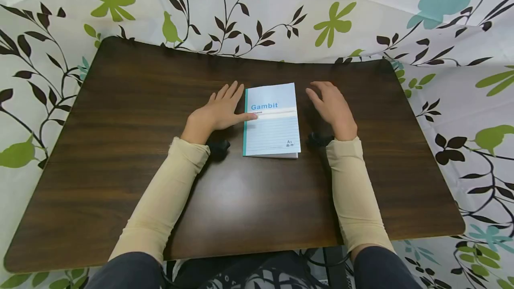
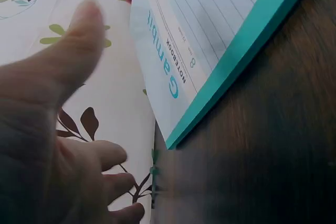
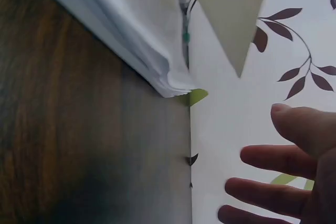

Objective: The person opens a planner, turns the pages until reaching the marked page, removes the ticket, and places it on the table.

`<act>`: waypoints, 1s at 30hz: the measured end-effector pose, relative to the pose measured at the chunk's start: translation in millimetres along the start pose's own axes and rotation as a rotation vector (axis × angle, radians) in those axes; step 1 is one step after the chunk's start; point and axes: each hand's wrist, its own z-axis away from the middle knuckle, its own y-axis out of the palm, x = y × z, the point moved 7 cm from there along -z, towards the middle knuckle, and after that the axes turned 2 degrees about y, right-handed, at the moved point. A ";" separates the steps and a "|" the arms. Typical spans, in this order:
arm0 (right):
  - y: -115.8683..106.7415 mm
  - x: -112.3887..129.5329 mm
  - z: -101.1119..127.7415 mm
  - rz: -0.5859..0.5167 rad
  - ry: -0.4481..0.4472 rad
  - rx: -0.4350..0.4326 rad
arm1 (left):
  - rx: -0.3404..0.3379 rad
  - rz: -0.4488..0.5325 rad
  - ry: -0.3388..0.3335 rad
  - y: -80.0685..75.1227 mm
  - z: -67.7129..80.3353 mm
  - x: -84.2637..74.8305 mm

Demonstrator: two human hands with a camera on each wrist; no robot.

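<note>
Pale-blue ruled paper notebook w/ teal spine, "Gambit" cover [image 1: 271, 119], lies closed and flat at centre of dark wood-grain counter [image 1: 120, 155]. Left hand [image 1: 218, 113]: fingers straight, thumb tip resting on cover near spine, apparently steadying it. Right hand [image 1: 332, 108]: relaxed, fingers loose, holding nothing, just beside the page edge, not touching. Floral cloth [image 1: 441, 21] surrounds counter.

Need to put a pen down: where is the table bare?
Bare: table left of the left hand, right of the right hand, and the near strip below the notebook. Crowded: the centre, hands flanking the notebook.
</note>
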 end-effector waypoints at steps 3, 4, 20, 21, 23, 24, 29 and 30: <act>4.5 -1.2 2.6 -0.013 -0.005 0.035 | 0.064 0.018 -0.009 10.4 1.5 1.8; 5.8 -1.4 3.3 -0.014 -0.008 0.046 | 0.084 0.023 -0.012 13.5 2.0 2.4; 13.0 13.8 7.9 -0.084 -0.091 0.181 | 0.172 0.030 -0.052 27.5 7.3 6.1; 12.7 15.7 7.8 -0.094 -0.096 0.183 | 0.172 0.030 -0.054 26.7 7.0 5.5; 12.0 19.3 7.5 -0.114 -0.102 0.184 | 0.175 0.024 -0.058 25.1 6.2 4.2; 11.5 20.8 7.4 -0.125 -0.104 0.182 | 0.177 0.018 -0.061 24.3 5.7 3.6; 16.0 25.6 6.8 -0.126 -0.098 0.206 | 0.205 0.006 -0.076 27.9 3.0 6.2; 17.3 26.1 6.9 -0.119 -0.097 0.214 | 0.209 0.005 -0.081 28.4 2.8 6.8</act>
